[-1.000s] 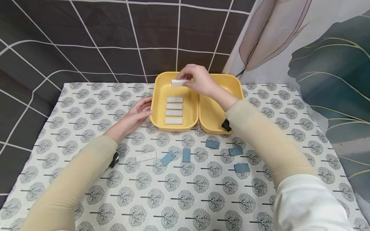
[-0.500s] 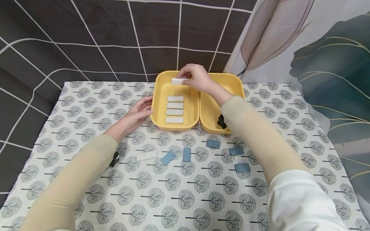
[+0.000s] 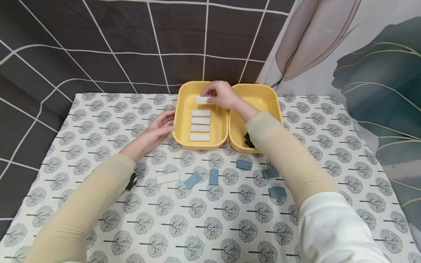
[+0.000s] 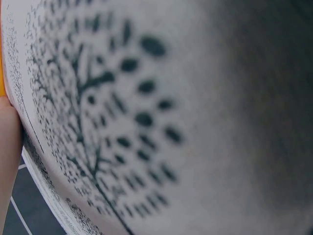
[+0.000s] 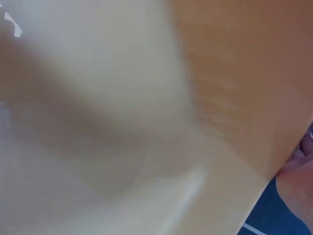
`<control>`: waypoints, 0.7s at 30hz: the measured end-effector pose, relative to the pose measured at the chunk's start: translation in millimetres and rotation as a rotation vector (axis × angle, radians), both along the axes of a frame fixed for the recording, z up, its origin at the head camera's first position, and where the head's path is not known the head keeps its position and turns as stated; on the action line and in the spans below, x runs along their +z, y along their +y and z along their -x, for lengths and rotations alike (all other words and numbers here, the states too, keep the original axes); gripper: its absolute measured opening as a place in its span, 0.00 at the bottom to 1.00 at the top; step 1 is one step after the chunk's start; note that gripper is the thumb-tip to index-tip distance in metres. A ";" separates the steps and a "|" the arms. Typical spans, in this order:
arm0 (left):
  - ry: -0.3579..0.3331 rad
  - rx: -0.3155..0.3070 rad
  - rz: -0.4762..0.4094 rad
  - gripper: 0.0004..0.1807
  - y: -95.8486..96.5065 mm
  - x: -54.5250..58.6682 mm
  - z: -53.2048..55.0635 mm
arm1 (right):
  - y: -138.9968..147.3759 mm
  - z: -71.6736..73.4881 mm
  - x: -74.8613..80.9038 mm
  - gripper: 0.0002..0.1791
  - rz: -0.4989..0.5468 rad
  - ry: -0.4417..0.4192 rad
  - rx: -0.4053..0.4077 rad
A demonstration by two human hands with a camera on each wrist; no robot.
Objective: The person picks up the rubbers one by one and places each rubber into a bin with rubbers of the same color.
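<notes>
My right hand pinches a white rectangular block between thumb and fingers, over the far part of the left yellow tray. Below it in that tray, several like white blocks lie in a column, long sides parallel. My left hand is at the tray's left wall, its thumb tip right at the rim and its fingers along the outside. In the right wrist view, blurred yellow tray wall takes up much of the picture; the held block does not show there.
A second yellow tray adjoins on the right, under my right forearm. On the tree-print cloth in front lie one white block and several blue blocks. A dark wall with white lines stands close behind.
My right hand has lowered the white block towards the column in the left tray. My left hand stays at the tray's side. The head view has shifted slightly.
</notes>
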State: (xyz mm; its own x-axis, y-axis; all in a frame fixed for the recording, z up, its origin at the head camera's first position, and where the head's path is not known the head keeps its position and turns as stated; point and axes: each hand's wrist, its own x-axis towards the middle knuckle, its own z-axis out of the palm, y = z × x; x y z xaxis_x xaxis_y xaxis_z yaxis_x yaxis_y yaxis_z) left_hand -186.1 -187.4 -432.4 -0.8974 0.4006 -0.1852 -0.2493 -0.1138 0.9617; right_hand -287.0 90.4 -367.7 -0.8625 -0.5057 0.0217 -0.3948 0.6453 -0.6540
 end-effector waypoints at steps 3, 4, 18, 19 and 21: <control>0.000 -0.001 0.003 0.38 0.3 -0.8 0.1 | -1.2 1.4 -3.0 0.11 -0.037 0.003 0.012; 0.001 0.000 0.005 0.38 0.2 -1.0 0.2 | -1.5 2.1 -4.1 0.11 -0.052 0.005 0.017; -0.009 -0.003 0.003 0.39 -0.7 1.4 -1.3 | -10.9 11.1 -6.3 0.12 -0.150 -0.015 0.077; -0.008 -0.004 0.001 0.39 -0.3 1.5 -1.2 | -11.1 11.9 -6.3 0.12 -0.154 -0.016 0.082; -0.006 -0.006 -0.004 0.39 0.3 1.7 -0.9 | -11.3 13.6 -6.8 0.12 -0.162 -0.013 0.095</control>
